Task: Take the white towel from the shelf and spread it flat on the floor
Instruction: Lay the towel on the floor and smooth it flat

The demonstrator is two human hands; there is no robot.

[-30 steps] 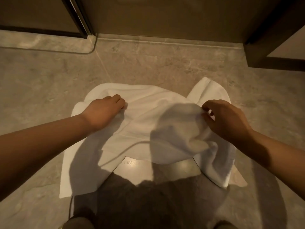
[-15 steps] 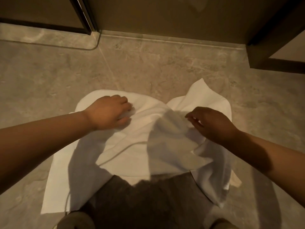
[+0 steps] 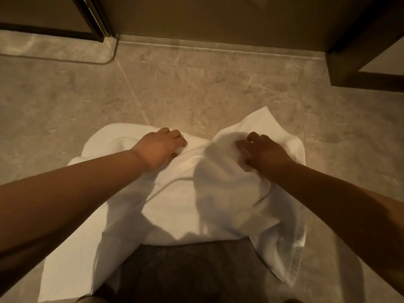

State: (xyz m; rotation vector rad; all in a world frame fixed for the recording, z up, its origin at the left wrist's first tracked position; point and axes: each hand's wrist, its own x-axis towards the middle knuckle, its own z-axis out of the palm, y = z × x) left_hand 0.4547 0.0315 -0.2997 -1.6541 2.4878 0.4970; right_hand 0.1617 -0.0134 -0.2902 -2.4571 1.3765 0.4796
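White terry towel (image 3: 179, 206): soft, rumpled, part-spread on veined beige stone floor (image 3: 218, 84), near edge in shadow. Left hand (image 3: 159, 147) and right hand (image 3: 262, 152): apart, fingers curled, gripping bunched folds near its far edge. Beyond: dark-framed brown wall panels (image 3: 218, 18).

A plain brown wall panel (image 3: 218, 16) fills the top of the view, with a pale stone sill (image 3: 218, 48) running along its foot. At upper left a dark frame post (image 3: 91, 16) slants down to meet a dark base rail (image 3: 43, 31). Below them a thin curved line (image 3: 105, 61) bends round the corner, and a pale grout line (image 3: 131, 88) runs diagonally. At far right stands a dark brown cabinet frame (image 3: 360, 79). A deep shadow (image 3: 185, 274) lies at bottom centre.
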